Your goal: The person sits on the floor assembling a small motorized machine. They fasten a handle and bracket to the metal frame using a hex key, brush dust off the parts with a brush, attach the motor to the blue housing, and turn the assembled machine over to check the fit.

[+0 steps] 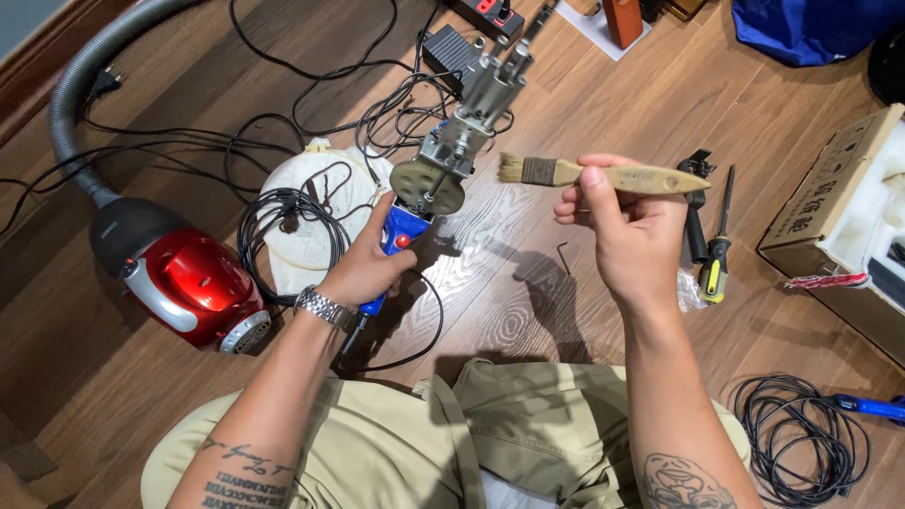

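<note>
My left hand (368,264) grips the blue handle of a power tool (451,155) with a red button, a round metal disc and a silvery metal head that points up and away from me. A black cord runs from the handle down to the floor. My right hand (622,226) holds a flat paintbrush (603,175) with a pale wooden handle, level, its bristles pointing left. The bristle tip is just right of the tool's metal head, a small gap apart from it.
A red and black vacuum cleaner (184,273) with a grey hose lies at the left. Coiled black cables (283,221) rest on a white cloth bag. A screwdriver (718,247) and black tool lie at the right, beside a cardboard box (830,203). Another cable coil (801,434) is at the lower right.
</note>
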